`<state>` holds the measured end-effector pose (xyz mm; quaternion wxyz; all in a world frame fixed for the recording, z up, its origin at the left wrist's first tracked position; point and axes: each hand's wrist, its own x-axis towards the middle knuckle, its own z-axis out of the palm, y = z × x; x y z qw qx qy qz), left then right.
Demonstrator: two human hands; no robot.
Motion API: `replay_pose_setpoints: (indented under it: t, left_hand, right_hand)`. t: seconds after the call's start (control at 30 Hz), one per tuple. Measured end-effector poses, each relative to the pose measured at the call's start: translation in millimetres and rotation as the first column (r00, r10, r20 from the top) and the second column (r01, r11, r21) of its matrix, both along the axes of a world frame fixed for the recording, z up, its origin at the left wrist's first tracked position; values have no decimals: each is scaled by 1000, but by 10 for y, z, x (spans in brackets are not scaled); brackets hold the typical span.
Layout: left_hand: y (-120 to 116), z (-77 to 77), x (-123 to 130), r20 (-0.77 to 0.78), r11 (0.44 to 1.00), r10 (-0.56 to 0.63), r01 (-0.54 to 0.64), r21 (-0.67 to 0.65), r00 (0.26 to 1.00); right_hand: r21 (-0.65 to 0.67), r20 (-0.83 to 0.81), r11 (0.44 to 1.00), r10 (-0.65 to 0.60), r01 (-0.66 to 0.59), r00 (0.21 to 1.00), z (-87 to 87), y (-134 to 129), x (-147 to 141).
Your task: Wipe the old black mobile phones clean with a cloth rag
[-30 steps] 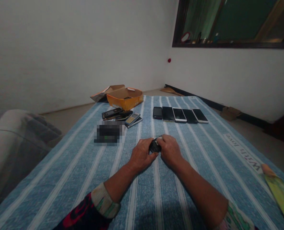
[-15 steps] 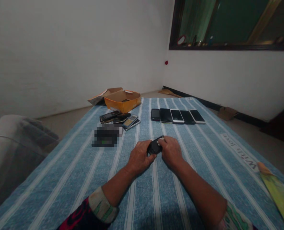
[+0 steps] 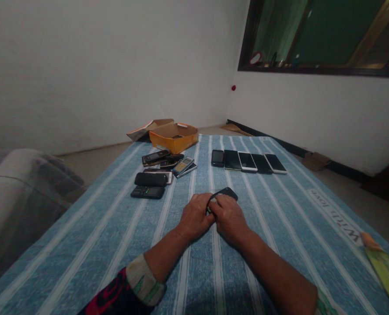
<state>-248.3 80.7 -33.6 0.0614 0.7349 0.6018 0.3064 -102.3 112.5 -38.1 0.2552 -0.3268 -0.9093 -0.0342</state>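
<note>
A black phone [image 3: 226,191] is held low over the striped cloth, between both hands. My left hand [image 3: 197,215] has its fingers closed on the phone's left end. My right hand [image 3: 227,215] grips it from the near side, its fingers covering the middle. The phone's far right end sticks out past my right hand; the part under the fingers is hidden. Left of the hands lie a black keypad phone [image 3: 147,192] and a dark, rounded object [image 3: 150,179]. Behind them is a pile with a silver keypad phone [image 3: 183,166].
An open orange box [image 3: 173,141] stands at the far end of the blue striped cloth [image 3: 115,227]. Several phones lie in a row at the back right, among them a white-framed one [image 3: 247,161]. A yellow-green object [image 3: 384,273] lies at the right edge.
The phone in my hands has turned and now reaches further right, past my right hand. The hands have come closer together. The whole view has shifted slightly.
</note>
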Motion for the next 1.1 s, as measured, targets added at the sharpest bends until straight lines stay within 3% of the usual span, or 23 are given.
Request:
replay_pose_setpoints:
  t: [0.3, 0.6, 0.9, 1.1]
  left_hand:
    - [-16, 21, 6, 1, 1000, -5, 5, -9, 1000]
    - [-31, 17, 2, -7, 1000, -7, 7, 6, 1000]
    - [-27, -25, -21, 21, 999, -19, 19, 33, 1000]
    - [-22, -6, -45, 40, 999, -34, 32, 43, 999]
  right_hand:
    - [-32, 33, 998, -52, 53, 998, 55, 0, 25]
    - [-44, 66, 970, -236, 239, 970, 92, 88, 158]
    - [3, -22, 1000, 4, -4, 1000, -17, -24, 35]
    - [-25, -16, 999, 47, -47, 999, 33, -7, 65]
